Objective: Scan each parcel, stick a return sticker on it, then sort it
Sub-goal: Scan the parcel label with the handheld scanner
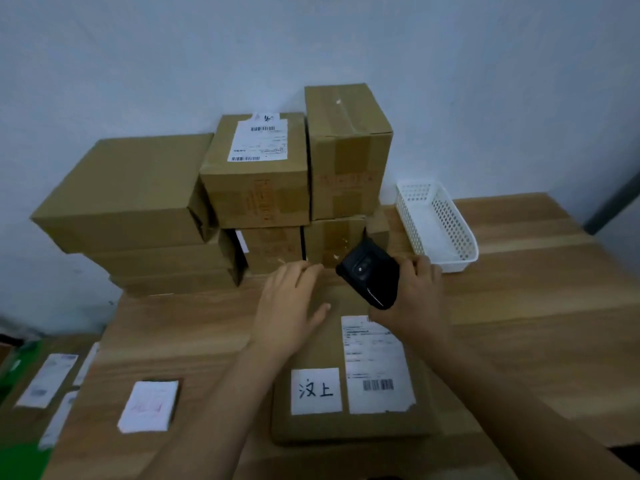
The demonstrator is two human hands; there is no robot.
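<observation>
The left hand [291, 306] lies flat, palm down and fingers straight, on the far half of a flat cardboard parcel [346, 427], holding nothing. The right hand [412, 299] is just beside it, with fingers curled round a black scanner [367, 277]. It holds the scanner tilted above the parcel's far right corner, and the scanner's dark head points away toward the boxes.

The parcel sits on the wooden table [519, 306] directly under both hands and reaches back toward the person between the two forearms. On its top, nearer than the right hand, is a white shipping label [377, 368] with a barcode at its near end. Touching that label's left edge, nearer than the left hand, is a white square sticker [316, 390] with two handwritten characters.

Left of the left forearm, well apart from the parcel, a small pad of white stickers [149, 407] lies on the table. Its faint red writing is too blurred to read. Beyond the fingertips of both hands a stack of brown boxes [256, 199] stands against the wall, and one upper box carries a label. Right of the right hand and a little farther away is a white slotted basket [450, 216]. Far off to the left of the left arm, below the table edge, lie more labelled packages [48, 379], all blurred
</observation>
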